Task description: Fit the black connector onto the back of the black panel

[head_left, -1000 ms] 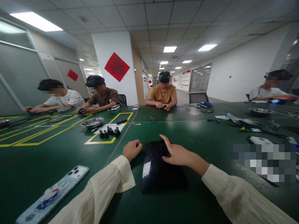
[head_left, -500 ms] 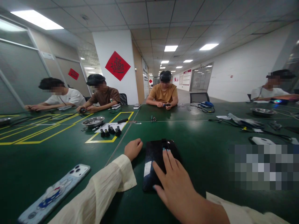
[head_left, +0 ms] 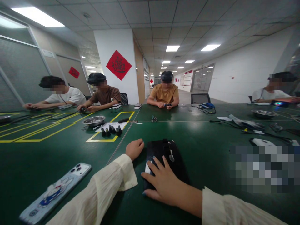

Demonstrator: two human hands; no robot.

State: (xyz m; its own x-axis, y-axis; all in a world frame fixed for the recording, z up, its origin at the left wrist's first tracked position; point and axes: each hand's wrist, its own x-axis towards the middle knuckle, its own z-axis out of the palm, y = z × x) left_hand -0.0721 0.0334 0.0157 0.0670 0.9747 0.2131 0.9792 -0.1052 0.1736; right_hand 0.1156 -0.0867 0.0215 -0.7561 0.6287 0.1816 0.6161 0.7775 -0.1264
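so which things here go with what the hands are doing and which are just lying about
In use, it seems:
- flat black rectangular item under the spread right hand
- black strap-like piece on its far end

Apparently just lying about:
- smartphone in rabbit-print case
- metal bowl
- black cylindrical pieces

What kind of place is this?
Probably an office room where people work: there's a big green table, small black parts sitting on paper, and bright ceiling lights.
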